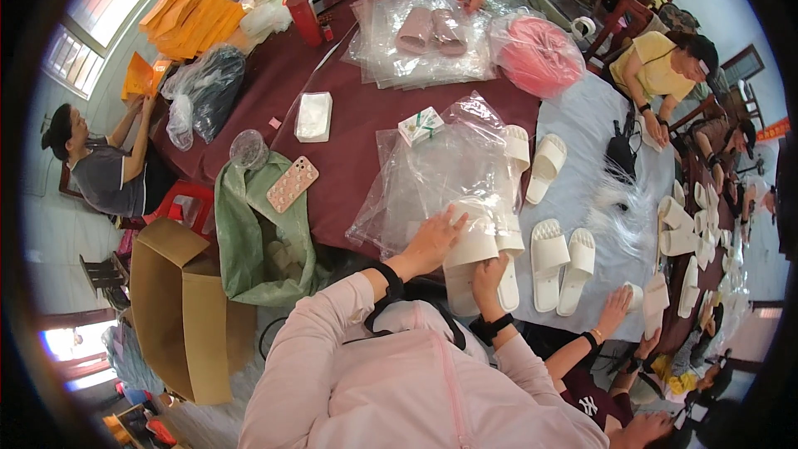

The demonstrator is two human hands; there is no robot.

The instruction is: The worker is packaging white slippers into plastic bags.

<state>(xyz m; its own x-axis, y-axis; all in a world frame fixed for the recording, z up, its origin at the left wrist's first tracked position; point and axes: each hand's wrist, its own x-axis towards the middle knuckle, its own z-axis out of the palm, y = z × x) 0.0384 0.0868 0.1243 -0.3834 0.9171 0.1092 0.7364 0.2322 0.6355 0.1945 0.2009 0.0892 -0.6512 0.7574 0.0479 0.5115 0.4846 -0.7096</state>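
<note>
My left hand [432,239] lies flat on a clear plastic bag [440,170] at the table's near edge, pressing on a pair of white slippers [478,245] that sits partly inside the bag. My right hand [489,278] grips the near end of those slippers from below. Both wrists wear black bands and both sleeves are pale pink. More clear bags are stacked under the top one.
Other white slippers [561,262] lie on the grey cloth to the right, with several more by the far right edge. A person opposite handles pink slippers [431,31] on bags. A green bag [249,233] and cardboard box [179,308] stand at left. A phone [292,184] and small box [420,125] rest on the maroon table.
</note>
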